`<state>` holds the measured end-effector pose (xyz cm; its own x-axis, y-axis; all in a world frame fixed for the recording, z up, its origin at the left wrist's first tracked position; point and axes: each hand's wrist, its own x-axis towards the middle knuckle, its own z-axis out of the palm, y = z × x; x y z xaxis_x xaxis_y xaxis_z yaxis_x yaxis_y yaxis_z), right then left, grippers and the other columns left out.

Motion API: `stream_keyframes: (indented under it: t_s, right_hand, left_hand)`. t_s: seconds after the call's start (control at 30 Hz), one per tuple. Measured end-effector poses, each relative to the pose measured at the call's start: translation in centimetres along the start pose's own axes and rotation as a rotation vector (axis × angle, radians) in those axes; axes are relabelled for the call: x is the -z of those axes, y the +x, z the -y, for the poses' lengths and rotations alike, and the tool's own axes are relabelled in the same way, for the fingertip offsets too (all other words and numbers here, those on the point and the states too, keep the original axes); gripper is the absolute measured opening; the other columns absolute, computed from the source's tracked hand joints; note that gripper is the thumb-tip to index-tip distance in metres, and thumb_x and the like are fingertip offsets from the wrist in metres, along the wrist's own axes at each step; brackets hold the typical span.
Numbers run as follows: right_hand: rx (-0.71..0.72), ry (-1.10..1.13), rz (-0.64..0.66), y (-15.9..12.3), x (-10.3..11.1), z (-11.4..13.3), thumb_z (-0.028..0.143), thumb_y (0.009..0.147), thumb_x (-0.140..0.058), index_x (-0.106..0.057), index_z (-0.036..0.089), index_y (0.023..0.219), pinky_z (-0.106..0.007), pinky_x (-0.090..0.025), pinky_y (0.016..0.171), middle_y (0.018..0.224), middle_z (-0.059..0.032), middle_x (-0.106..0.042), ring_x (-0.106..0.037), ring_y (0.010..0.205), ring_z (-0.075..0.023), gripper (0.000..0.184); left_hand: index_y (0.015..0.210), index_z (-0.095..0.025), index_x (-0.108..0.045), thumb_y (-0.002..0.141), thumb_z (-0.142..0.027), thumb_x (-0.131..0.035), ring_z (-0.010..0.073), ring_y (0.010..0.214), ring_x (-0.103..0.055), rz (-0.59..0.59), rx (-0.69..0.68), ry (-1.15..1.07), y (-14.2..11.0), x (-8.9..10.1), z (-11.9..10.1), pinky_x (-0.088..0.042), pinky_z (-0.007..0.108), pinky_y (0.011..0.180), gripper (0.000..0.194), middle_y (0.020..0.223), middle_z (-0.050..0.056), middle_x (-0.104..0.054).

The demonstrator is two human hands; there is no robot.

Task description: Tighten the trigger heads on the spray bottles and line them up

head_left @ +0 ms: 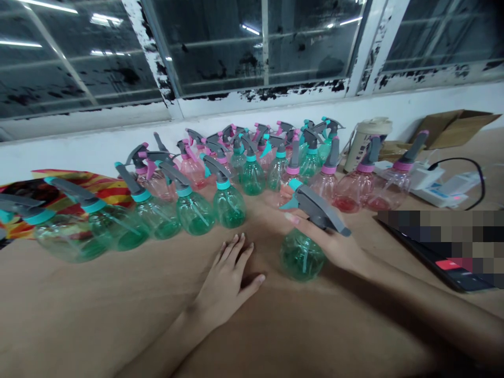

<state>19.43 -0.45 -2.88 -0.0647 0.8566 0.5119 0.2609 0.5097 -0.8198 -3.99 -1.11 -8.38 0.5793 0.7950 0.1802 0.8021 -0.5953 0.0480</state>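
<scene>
My right hand (pixel 334 244) is wrapped round the neck of a green spray bottle (pixel 301 257) with a grey trigger head and turquoise nozzle. The bottle stands roughly upright at the table's middle, its collar hidden by my fingers. To its left, my left hand (pixel 228 275) lies flat on the wooden table (pixel 252 336), fingers spread and holding nothing. Closest to its fingertips is another green spray bottle (pixel 229 207) with a turquoise collar, at the end of a row of several green ones reaching left.
Behind stand several pink (pixel 191 170) and green spray bottles (pixel 252 176) in a cluster. At right are a cup with a lid (pixel 366 142), an open cardboard box (pixel 452 131), a white power strip (pixel 441 189) with a black cable, and a phone (pixel 437 257). A red-yellow packet (pixel 94 184) lies at left.
</scene>
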Motion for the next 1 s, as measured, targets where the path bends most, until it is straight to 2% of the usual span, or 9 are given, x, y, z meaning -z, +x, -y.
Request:
stream_keyframes:
  t_s: [0.17, 0.3, 0.47, 0.7, 0.83, 1.0]
  right_hand:
    - [-0.012, -0.048, -0.003, -0.03, -0.03, -0.04, 0.042, 0.083, -0.061, -0.056, 0.025, 0.119, -0.040, -0.046, 0.091, 0.104, -0.0027, -0.068, -0.062, 0.095, -0.0221, 0.040]
    - [0.001, -0.033, -0.001, 0.01, 0.00, 0.14, 0.041, 0.083, -0.062, -0.056, 0.026, 0.120, -0.039, -0.046, 0.090, 0.109, -0.0025, -0.067, -0.062, 0.096, -0.0220, 0.041]
    - [-0.045, -0.013, 0.002, -0.06, -0.01, 0.19, 0.041, 0.083, -0.061, -0.061, 0.026, 0.113, -0.038, -0.048, 0.086, 0.101, -0.0008, -0.070, -0.064, 0.093, -0.0221, 0.033]
    - [-0.021, 0.094, 0.026, 0.28, -0.11, -0.10, 0.042, 0.080, -0.064, -0.063, 0.028, 0.107, -0.042, -0.043, 0.096, 0.104, -0.0030, -0.069, -0.059, 0.109, -0.0246, 0.031]
    - [-0.067, 0.071, 0.031, 0.19, -0.10, 0.15, 0.042, 0.082, -0.063, -0.064, 0.025, 0.096, -0.035, -0.050, 0.079, 0.088, -0.0010, -0.068, -0.064, 0.083, -0.0197, 0.022]
    - [-0.061, -0.031, -0.027, -0.34, -0.04, 0.60, 0.043, 0.082, -0.062, -0.062, 0.023, 0.083, -0.028, -0.046, 0.058, 0.068, 0.0028, -0.060, -0.055, 0.060, -0.0135, 0.021]
  left_hand:
    - [0.136, -0.012, -0.043, 0.091, -0.056, -0.042, 0.0324, 0.136, -0.033, 0.011, 0.011, 0.004, 0.04, -0.09, -0.02, -0.031, 0.051, 0.110, 0.063, 0.148, 0.016, -0.036]
    - [0.137, -0.011, -0.043, 0.091, -0.056, -0.042, 0.0322, 0.137, -0.032, 0.013, 0.004, 0.017, 0.06, -0.18, -0.01, -0.030, 0.052, 0.110, 0.063, 0.149, 0.017, -0.035]
    - [0.136, -0.014, -0.044, 0.091, -0.056, -0.041, 0.0305, 0.136, -0.034, -0.022, -0.003, 0.019, -0.06, -0.23, 0.07, -0.032, 0.050, 0.109, 0.061, 0.148, 0.015, -0.037]
    - [0.136, -0.013, -0.044, 0.090, -0.056, -0.043, 0.0316, 0.137, -0.033, -0.003, 0.003, 0.005, 0.03, -0.06, -0.02, -0.031, 0.052, 0.110, 0.063, 0.148, 0.017, -0.036]
    - [0.137, -0.012, -0.043, 0.091, -0.056, -0.042, 0.0306, 0.137, -0.033, 0.015, 0.003, 0.030, 0.07, 0.11, -0.12, -0.031, 0.051, 0.110, 0.064, 0.148, 0.017, -0.036]
    - [0.137, -0.011, -0.043, 0.091, -0.056, -0.041, 0.0304, 0.137, -0.032, 0.024, 0.000, 0.042, 0.12, 0.10, -0.10, -0.031, 0.051, 0.110, 0.064, 0.148, 0.017, -0.036]
